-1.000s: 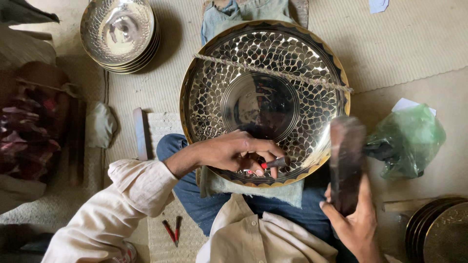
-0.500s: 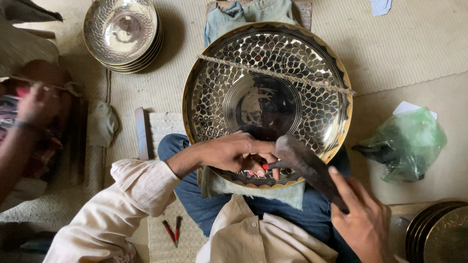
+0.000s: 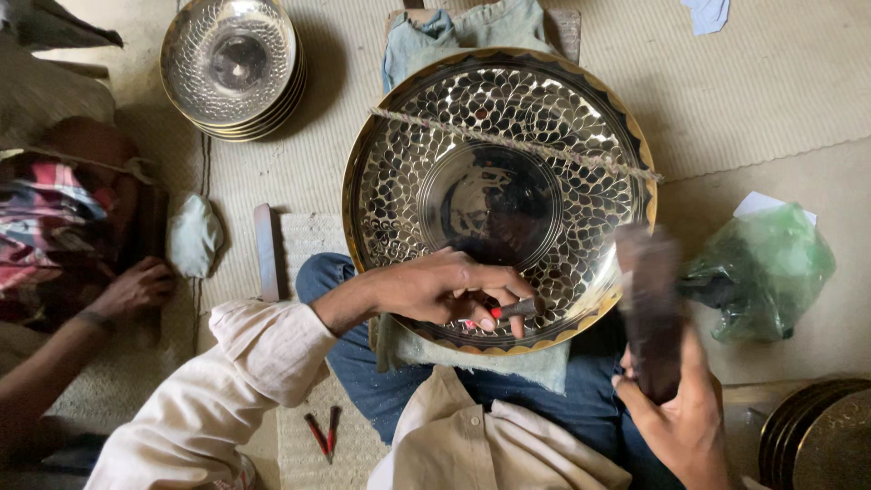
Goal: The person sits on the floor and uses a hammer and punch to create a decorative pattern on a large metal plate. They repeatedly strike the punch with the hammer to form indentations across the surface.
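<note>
A large shiny brass plate with a hammered scale pattern rests against my knees, a rope stretched across its upper part. My left hand rests on the plate's lower rim and grips a small dark chisel with its tip on the metal. Right of the plate, my right hand holds a dark wooden mallet upright, blurred by motion, a little away from the chisel.
A stack of smaller brass plates sits at top left. Another person's hand rests on the mat at left beside a patterned cloth. A green plastic bag lies at right, dark plates at bottom right, red-handled tools below.
My right hand swung the mallet down onto the chisel and has raised it upright again. The other person's hand at left dropped to the mat.
</note>
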